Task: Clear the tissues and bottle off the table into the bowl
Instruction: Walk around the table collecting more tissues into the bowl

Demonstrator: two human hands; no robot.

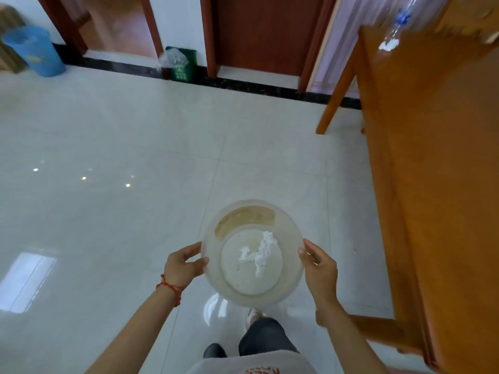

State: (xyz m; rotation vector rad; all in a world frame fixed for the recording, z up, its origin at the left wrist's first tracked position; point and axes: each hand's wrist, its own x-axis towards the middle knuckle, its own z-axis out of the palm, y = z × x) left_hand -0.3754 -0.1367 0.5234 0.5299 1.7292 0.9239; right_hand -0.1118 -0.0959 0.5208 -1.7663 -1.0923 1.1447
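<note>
Overhead, looking down, the scene runs from a blue bin [35, 51] in the far left corner against the wall, past a green bin [181, 63] lined with a clear bag between two dark red door frames, to the orange wooden tabletop [437, 157] along the right edge; pale glossy floor tiles [108, 157] fill the space between. Nearer the camera, the left hand [183, 265], with a red string around its wrist, has its grip closed on the left rim of a translucent plastic bowl [289, 282], thumb on the rim and fingers curled beneath; the bowl is held level above the floor, in front of the person's body, well apart from the tabletop's top surface. One crumpled white tissue [259, 252] lies inside the bowl, on its flat bottom, slightly right of centre; a brownish patch shows through the bowl's far wall. The right hand [321, 268] holds the bowl's right rim, thumb against the edge, its grip likewise closed on it. Far off at the upper right, a clear bottle [397, 28] with a blue band rests on the tabletop; blur there makes it hard to say whether it stands or lies tilted; something white sits at its near end.
</note>
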